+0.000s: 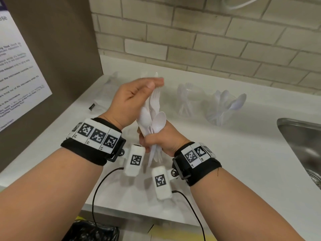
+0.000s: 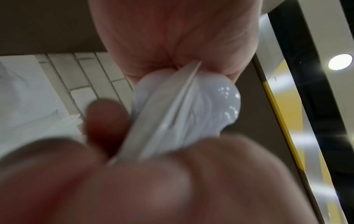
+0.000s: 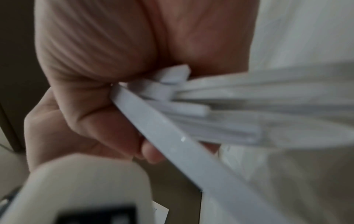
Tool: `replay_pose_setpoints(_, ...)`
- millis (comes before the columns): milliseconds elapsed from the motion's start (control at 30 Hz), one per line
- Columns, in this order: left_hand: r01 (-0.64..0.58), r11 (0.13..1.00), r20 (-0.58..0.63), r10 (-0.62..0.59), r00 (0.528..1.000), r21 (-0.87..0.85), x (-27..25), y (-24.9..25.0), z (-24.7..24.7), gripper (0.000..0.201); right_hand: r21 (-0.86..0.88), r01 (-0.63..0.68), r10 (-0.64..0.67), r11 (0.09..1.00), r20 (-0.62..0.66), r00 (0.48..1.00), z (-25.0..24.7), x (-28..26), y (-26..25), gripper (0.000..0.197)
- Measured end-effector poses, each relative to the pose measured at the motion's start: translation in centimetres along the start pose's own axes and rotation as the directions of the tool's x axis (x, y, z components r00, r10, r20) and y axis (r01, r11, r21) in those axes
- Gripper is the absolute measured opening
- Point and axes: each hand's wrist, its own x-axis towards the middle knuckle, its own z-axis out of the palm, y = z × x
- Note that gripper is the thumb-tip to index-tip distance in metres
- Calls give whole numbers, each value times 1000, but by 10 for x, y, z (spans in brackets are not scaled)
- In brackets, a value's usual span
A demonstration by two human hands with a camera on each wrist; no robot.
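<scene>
Loose bundle [image 1: 159, 121] could spill

The right grip [image 1: 157, 141] is clamped round the handles of the white spoons and forks, holding them upright above the surface [image 1: 225, 153], in front of the fork cup [image 1: 186, 100] and the spoon cup [image 1: 224, 108]. The left grip [image 1: 133, 100] lies flat against the heads, fingers straight and holding nothing. The handles splay unevenly below the fist, so a slack hold could let the smooth plastic slide out onto the surface or towards the sink [image 1: 302, 136]. Pressing hard on the heads might snap a tine, and pulling one piece may drag its neighbours out.
</scene>
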Motion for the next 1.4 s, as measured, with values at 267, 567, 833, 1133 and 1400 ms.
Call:
replay_pose_setpoints(267,124,989,48,-128,991,75,-2,-7,4,51,18,-82,82,996,-32,996,-4,2,-6,15)
replay_pose_setpoints(567,535,801,318,-450,834,-268,-32,-22,0,79,151,-11,10,988,6,1000,-15,8,-23,15)
replay_pose_setpoints(833,644,685,94,-657,748,-341,-40,-7,20,35,-60,-31,32,998,25,999,10,12,-16,35)
replay_pose_setpoints(1133,553,567,40,-675,736,-610,-40,-20,4,20,-235,-197,190,952,-51,980,24,14,-18,33)
replay_pose_setpoints(1400,531,598,76,-619,782,-600,-46,-18,4,6,-228,-221,235,948,37,971,28,6,-14,11)
